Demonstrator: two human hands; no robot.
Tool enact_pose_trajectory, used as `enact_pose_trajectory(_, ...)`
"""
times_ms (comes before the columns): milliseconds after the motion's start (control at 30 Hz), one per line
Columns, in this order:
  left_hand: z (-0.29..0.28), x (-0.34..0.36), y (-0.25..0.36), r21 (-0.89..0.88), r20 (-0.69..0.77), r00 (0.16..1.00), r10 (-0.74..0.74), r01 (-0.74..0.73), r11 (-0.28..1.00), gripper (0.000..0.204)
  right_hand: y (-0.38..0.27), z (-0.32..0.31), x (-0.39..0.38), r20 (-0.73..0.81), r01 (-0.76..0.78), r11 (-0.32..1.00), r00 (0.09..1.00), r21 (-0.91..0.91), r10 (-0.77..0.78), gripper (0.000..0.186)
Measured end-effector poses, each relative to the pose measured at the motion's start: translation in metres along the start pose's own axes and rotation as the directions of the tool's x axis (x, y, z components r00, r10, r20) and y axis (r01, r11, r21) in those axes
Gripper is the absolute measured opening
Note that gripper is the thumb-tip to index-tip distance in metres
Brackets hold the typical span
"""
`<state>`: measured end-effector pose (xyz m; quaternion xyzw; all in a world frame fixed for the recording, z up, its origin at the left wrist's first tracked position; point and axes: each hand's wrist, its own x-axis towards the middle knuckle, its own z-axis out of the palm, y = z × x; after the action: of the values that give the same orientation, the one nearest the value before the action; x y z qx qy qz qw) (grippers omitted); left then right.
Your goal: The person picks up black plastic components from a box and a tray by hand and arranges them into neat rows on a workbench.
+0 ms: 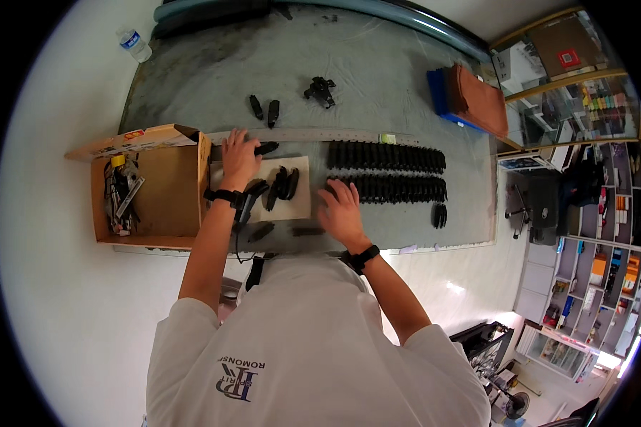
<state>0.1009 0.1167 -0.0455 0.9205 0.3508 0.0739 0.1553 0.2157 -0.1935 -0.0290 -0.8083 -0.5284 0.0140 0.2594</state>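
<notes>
My left hand (239,155) reaches over the beige sheet (300,203), its fingers stretched apart at the long ruler (299,135). A small black elongated piece (266,148) lies beside its thumb; whether they touch I cannot tell. My right hand (340,211) hovers low with spread fingers at the left end of the lower row of black pieces (392,189). Above that runs a matching upper row (384,156). More black pieces (283,186) rest on the sheet, and a longer dark object (249,201) lies by my left wrist.
A cardboard box (165,192) with tools stands at the left. Two black pieces (265,110) and a black cluster (321,92) lie beyond the ruler. Brown and blue sheets (473,99) are stacked at the far right. A few black pieces (440,215) sit below the rows.
</notes>
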Motion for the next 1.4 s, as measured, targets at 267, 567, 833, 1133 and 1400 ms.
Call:
enact_pose_trajectory(267,-0.001,-0.018,-0.008,0.048,-0.014,1.000,0.016,-0.015,0.999,0.033,0.008,-0.010,-0.015,-0.010,-0.026,0.999,1.000,0.027,0.027,0.036)
enact_pose_trajectory(567,-0.016,-0.079,0.020,-0.036,-0.142,0.971,0.193,-0.200,0.979,0.037,0.006,-0.011,-0.011,0.084,0.110,0.994,0.990,0.027,-0.112,0.035)
enact_pose_trajectory(833,-0.020,-0.153,0.044,-0.157,-0.083,0.932,0.352,-0.361,0.919,0.027,0.000,-0.016,-0.033,0.364,0.272,0.961,0.902,-0.057,-0.233,0.025)
enact_pose_trajectory(1133,-0.019,-0.161,0.068,-0.299,0.151,0.811,0.565,-0.507,0.808,0.032,-0.012,-0.026,-0.051,0.191,0.167,0.986,0.968,-0.004,-0.163,0.022)
enact_pose_trajectory(1400,-0.007,-0.153,0.070,-0.248,0.065,0.786,0.615,-0.584,0.773,0.029,-0.008,-0.021,-0.063,0.038,0.158,0.987,0.987,0.014,-0.159,0.024)
